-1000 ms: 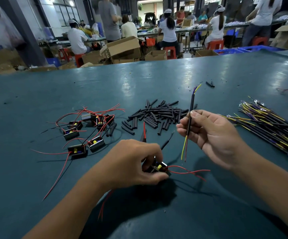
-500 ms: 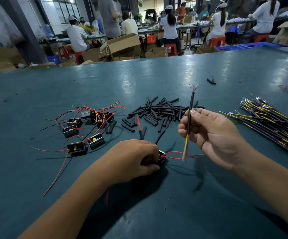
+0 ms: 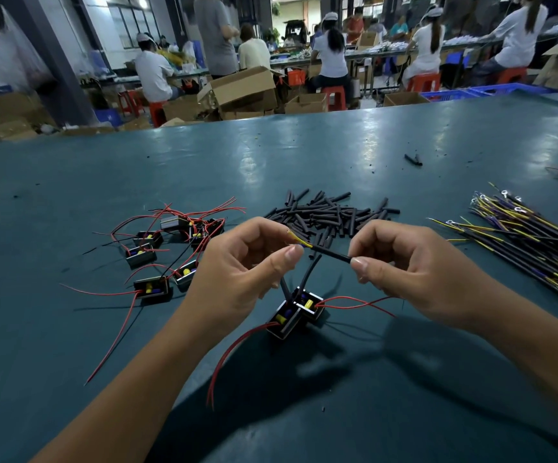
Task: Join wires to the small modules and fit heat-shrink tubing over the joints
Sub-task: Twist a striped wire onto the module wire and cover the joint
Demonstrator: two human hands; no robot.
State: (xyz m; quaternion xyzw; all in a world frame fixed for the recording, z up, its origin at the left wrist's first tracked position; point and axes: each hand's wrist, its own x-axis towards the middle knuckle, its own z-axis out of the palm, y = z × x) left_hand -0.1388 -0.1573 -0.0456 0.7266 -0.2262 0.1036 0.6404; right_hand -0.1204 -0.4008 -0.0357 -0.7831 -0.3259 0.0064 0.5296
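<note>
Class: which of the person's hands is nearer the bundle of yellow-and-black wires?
Right. The right hand lies just left of the bundle; the left hand is farther left.

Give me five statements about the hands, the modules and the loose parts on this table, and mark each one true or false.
1. Both hands pinch the black-sleeved wire between them. True: the left hand holds the yellow end, the right hand the other.
2. Two modules lie below the hands. True.
3. The heat-shrink pile lies nearer the person than the hands. False: it lies beyond them.
4. The wire bundle lies on the left of the table. False: it lies on the right.
5. The group of modules at left has red leads. True.
</note>
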